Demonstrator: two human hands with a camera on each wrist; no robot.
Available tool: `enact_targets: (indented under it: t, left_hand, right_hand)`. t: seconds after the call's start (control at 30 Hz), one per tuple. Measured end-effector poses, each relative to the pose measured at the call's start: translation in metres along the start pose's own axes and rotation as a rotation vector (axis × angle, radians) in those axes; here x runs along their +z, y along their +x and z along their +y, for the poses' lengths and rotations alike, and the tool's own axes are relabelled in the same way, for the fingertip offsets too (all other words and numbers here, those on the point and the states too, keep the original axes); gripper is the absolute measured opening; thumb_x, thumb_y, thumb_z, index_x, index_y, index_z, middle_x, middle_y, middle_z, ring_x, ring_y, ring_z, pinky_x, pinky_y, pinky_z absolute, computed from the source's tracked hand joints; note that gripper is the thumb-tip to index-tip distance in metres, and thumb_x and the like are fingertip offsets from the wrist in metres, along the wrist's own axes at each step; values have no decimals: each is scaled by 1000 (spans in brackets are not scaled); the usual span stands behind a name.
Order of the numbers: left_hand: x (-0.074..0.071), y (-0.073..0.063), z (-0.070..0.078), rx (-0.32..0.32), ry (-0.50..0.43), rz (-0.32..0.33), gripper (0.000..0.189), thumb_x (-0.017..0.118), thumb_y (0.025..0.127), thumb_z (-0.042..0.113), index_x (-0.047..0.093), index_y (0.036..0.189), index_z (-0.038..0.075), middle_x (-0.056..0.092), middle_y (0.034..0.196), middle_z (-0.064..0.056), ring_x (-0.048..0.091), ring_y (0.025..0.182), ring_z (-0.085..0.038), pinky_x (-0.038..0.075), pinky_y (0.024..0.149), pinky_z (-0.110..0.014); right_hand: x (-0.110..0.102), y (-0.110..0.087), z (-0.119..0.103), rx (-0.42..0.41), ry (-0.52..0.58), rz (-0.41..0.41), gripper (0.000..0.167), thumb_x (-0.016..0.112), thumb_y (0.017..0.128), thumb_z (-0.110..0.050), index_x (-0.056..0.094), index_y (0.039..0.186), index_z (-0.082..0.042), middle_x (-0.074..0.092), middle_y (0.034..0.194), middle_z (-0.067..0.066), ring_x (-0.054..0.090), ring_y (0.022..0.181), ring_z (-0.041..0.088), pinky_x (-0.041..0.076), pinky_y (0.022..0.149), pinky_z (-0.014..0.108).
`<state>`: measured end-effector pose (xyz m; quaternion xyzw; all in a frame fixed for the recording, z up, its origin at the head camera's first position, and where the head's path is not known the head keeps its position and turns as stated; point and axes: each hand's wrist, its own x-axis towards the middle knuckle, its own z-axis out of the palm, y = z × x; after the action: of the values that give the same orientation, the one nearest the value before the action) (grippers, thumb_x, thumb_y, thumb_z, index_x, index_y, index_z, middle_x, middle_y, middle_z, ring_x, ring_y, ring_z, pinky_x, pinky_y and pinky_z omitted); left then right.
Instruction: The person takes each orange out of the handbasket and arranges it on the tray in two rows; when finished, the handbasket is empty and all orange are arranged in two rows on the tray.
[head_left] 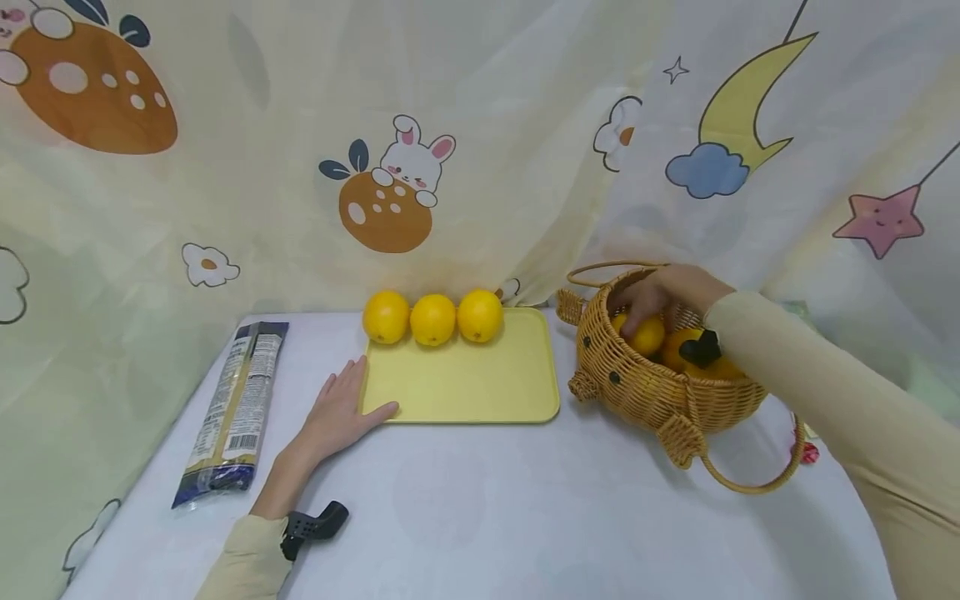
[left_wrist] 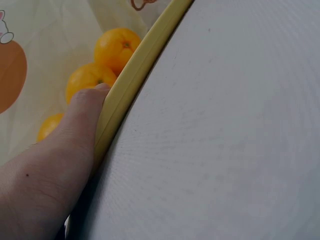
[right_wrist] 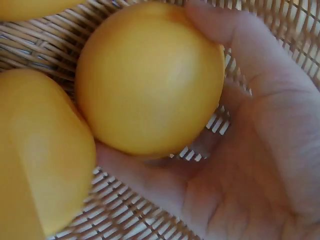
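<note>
My right hand (head_left: 667, 292) reaches down into a wicker basket (head_left: 630, 379) shaped like a pig. In the right wrist view its thumb and fingers curl round an orange (right_wrist: 150, 80); another orange (right_wrist: 45, 150) lies right beside it. My left hand (head_left: 345, 412) rests at the left edge of a yellow tray (head_left: 465, 383), fingers straight and thumb over the near left corner. Along the tray's far edge, three oranges (head_left: 432, 320) stand in a row. The left wrist view shows the thumb at the tray's rim (left_wrist: 135, 75).
A long printed plastic packet (head_left: 234, 408) lies on the white table (head_left: 480, 508) at the left. The basket's handle (head_left: 757, 487) hangs out over the table, near a small red wrapped item (head_left: 810, 452). A patterned curtain (head_left: 510, 150) closes off the back.
</note>
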<state>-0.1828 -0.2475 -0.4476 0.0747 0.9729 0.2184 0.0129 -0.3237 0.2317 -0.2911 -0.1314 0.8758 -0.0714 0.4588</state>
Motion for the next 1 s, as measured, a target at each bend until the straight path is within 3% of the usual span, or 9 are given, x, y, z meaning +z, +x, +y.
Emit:
enact_targets:
  t: [0.17, 0.33, 0.43, 0.53, 0.63, 0.73, 0.87, 1.0]
  left_hand:
    - [5, -2, -2, 3, 2, -10, 108, 53, 85, 70, 10, 154, -1, 16, 162, -22, 12, 151, -38, 5, 123, -55]
    - [4, -1, -2, 9, 12, -10, 108, 53, 86, 69, 9, 154, -2, 15, 162, -22, 12, 151, -39, 5, 123, -55]
    - [4, -1, -3, 6, 13, -13, 108, 53, 85, 70, 9, 154, -1, 15, 162, -22, 12, 151, -39, 5, 123, -56]
    - [1, -2, -4, -1, 15, -20, 109, 52, 85, 70, 9, 155, -1, 15, 162, -22, 12, 151, -39, 5, 123, -56]
    - [-2, -2, -5, -4, 16, -19, 109, 52, 85, 70, 8, 155, -1, 15, 162, -22, 11, 151, -39, 5, 123, -56]
    - [-4, -1, -6, -2, 13, -14, 109, 53, 85, 70, 8, 154, -2, 15, 161, -23, 12, 151, -39, 5, 123, -56]
    - [-2, 1, -6, -4, 12, -8, 109, 53, 85, 70, 9, 155, -1, 15, 162, -22, 11, 151, -39, 5, 123, -55]
    - [0, 2, -5, 0, 10, -9, 110, 53, 85, 71, 8, 155, -1, 14, 162, -23, 11, 151, -39, 5, 123, -56]
  right_hand:
    - [-1, -16, 7, -90, 66, -9, 74, 65, 89, -43, 33, 148, -12, 22, 152, 25, 48, 119, 33, 58, 86, 48]
    - [-6, -49, 16, -178, 109, 20, 67, 61, 93, -43, 34, 148, -17, 26, 150, 20, 51, 115, 29, 59, 86, 45]
    - [-6, -68, 27, -257, 187, 120, 61, 55, 97, -38, 31, 150, -19, 29, 148, 18, 54, 113, 28, 58, 87, 42]
    - [0, -79, 32, -352, 288, 279, 54, 49, 100, -33, 31, 150, -22, 40, 140, 13, 58, 109, 27, 59, 86, 42]
    - [8, -87, 28, -413, 330, 458, 50, 48, 102, -30, 32, 149, -24, 48, 131, 8, 61, 104, 25, 59, 83, 38]
    - [14, -91, 14, -421, 334, 594, 50, 50, 101, -33, 35, 148, -29, 49, 131, 3, 61, 101, 22, 59, 81, 33]
    - [17, -89, -4, -394, 382, 676, 52, 55, 98, -40, 38, 146, -31, 47, 137, 3, 62, 96, 19, 59, 77, 28]
    - [19, -84, -13, -400, 441, 684, 52, 54, 98, -41, 40, 146, -27, 41, 142, 3, 62, 96, 17, 59, 78, 25]
